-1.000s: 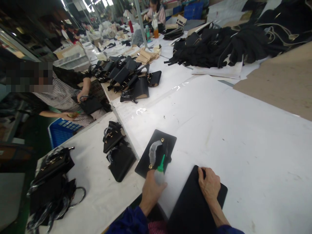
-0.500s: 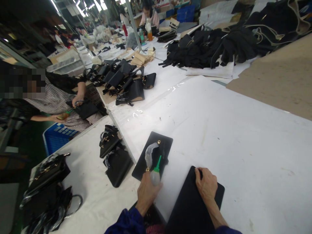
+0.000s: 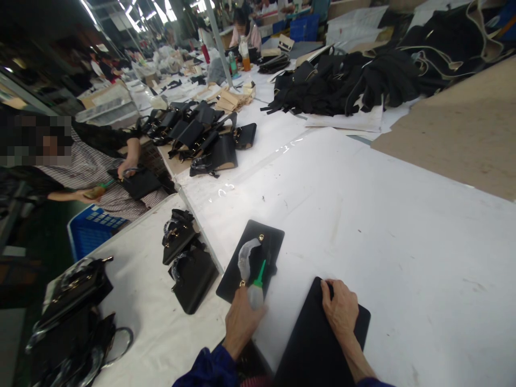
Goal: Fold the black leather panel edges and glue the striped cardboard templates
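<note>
My left hand (image 3: 241, 321) is closed around a translucent squeeze bottle (image 3: 255, 295) with a green pointed nozzle, tip upward. Just beyond it, a black bag panel (image 3: 268, 244) lies flat on the white table, with gold rings and a handle (image 3: 244, 257) wrapped in clear film. The bottle overlaps the near part of this panel in my view. My right hand (image 3: 342, 310) grips the upper part of a plain black panel (image 3: 310, 336), thumb at its edge and fingers bent over it. That panel's near end runs out of view.
Black handbags (image 3: 193, 279) stand left of the table's seam, with more (image 3: 76, 322) at the near left. A heap of bags (image 3: 213, 131) and black strips (image 3: 342, 80) lie farther back. A co-worker (image 3: 92, 172) at left holds a bag and bottle above a blue crate (image 3: 91, 231).
The whole view has shifted very slightly. Both hands keep their holds, on the squeeze bottle and on the plain black panel, almost unmoved.
</note>
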{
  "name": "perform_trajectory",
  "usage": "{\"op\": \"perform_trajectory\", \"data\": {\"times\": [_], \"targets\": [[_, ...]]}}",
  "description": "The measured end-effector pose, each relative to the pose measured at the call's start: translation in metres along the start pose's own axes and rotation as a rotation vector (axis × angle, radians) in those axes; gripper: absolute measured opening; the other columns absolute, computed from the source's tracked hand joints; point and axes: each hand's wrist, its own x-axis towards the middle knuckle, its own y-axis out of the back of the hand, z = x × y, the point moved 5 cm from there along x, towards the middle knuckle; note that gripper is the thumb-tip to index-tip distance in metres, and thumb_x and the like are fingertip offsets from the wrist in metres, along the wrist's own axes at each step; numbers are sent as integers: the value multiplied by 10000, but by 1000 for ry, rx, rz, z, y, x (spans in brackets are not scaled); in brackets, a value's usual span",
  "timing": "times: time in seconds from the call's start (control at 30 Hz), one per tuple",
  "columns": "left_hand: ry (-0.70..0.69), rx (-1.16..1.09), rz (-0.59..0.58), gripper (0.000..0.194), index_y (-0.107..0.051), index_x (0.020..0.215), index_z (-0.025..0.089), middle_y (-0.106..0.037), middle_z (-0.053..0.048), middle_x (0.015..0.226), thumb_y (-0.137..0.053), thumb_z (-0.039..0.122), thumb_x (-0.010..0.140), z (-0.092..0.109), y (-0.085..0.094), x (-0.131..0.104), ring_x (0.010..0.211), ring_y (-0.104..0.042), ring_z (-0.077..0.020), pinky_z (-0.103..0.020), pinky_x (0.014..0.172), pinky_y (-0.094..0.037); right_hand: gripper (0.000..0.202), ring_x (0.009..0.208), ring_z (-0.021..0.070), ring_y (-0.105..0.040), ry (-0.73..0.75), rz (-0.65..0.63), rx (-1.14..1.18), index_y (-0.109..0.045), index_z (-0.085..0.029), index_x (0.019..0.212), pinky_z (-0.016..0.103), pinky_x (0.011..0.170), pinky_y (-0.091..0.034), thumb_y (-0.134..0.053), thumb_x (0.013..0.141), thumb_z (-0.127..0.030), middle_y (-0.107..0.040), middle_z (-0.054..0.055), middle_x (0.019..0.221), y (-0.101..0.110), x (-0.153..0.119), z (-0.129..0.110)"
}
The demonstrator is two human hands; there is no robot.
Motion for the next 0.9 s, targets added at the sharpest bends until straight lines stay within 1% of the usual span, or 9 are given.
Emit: {"op": "perform_trajectory", "data": {"times": [0.13, 0.33, 0.6, 0.77, 0.83, 0.9], "targets": [[17, 27, -3, 521, -473, 1261, 175, -609, -137, 1309, -629, 384, 810, 0, 0, 2, 1236, -594, -288, -352, 906, -454, 423, 693, 206, -610, -2, 0, 4, -617, -163, 863, 331, 691, -364, -374, 1078, -434, -661, 48, 754, 1, 0, -1], [16, 48, -1, 499, -485, 1242, 174, -605, -146, 1331, -631, 387, 815, 1, 0, 3, 1243, -594, -277, -328, 890, -453, 394, 707, 212, -618, -3, -1, 9, -613, -166, 865, 332, 698, -373, -393, 1075, -418, -659, 44, 758, 1, 0, -1], [19, 37, 10, 493, -496, 1227, 157, -621, -154, 1290, -626, 374, 803, 4, 0, 5, 1219, -609, -304, -371, 899, -461, 385, 689, 211, -615, -3, 1, 9, -607, -170, 867, 336, 689, -371, -394, 1074, -414, -653, 42, 749, 2, 1, -2], [4, -17, 29, 535, -506, 1233, 142, -617, -189, 1288, -638, 361, 762, 2, -1, 9, 1215, -607, -337, -408, 917, -469, 387, 696, 209, -623, -2, 9, 17, -605, -173, 867, 332, 681, -374, -389, 1076, -418, -658, 41, 754, 2, 1, -2], [-17, -67, 47, 524, -531, 1198, 134, -629, -202, 1248, -642, 358, 738, -1, -3, 10, 1185, -616, -367, -445, 910, -478, 391, 696, 211, -624, -4, 11, 17, -604, -174, 864, 333, 681, -375, -387, 1076, -420, -659, 42, 753, 2, 1, -2], [-60, -147, 69, 517, -556, 1165, 136, -651, -195, 1195, -652, 379, 718, -4, -5, 7, 1138, -635, -376, -461, 897, -493, 396, 696, 210, -625, -5, 12, 16, -603, -175, 861, 334, 682, -376, -382, 1077, -422, -663, 44, 756, 2, 0, -2]]}}
